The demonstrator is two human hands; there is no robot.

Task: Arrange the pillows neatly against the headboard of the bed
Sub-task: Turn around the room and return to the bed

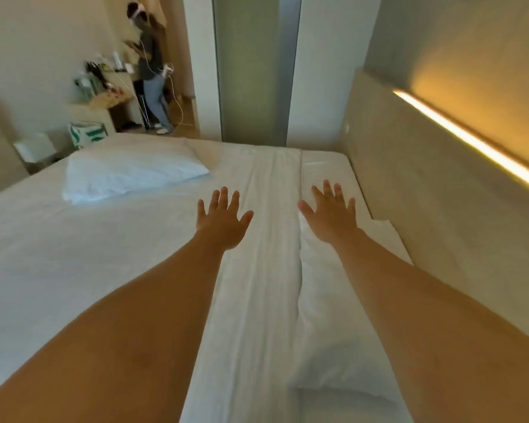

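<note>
A white pillow (327, 312) lies along the right side of the bed, close to the beige headboard (425, 193). A second white pillow (132, 172) rests at the far left of the white sheet (74, 254), away from the headboard. My left hand (223, 221) hovers over the folded sheet band in the middle, fingers spread, holding nothing. My right hand (333, 213) is stretched out over the far end of the near pillow, also spread and empty. Both forearms reach forward across the bed.
A lit light strip (471, 141) runs along the wall above the headboard. Beyond the bed stand a frosted glass panel (254, 71), a cluttered desk (104, 90), a green-and-white bag (87, 134) and another person (151, 71) in the doorway area.
</note>
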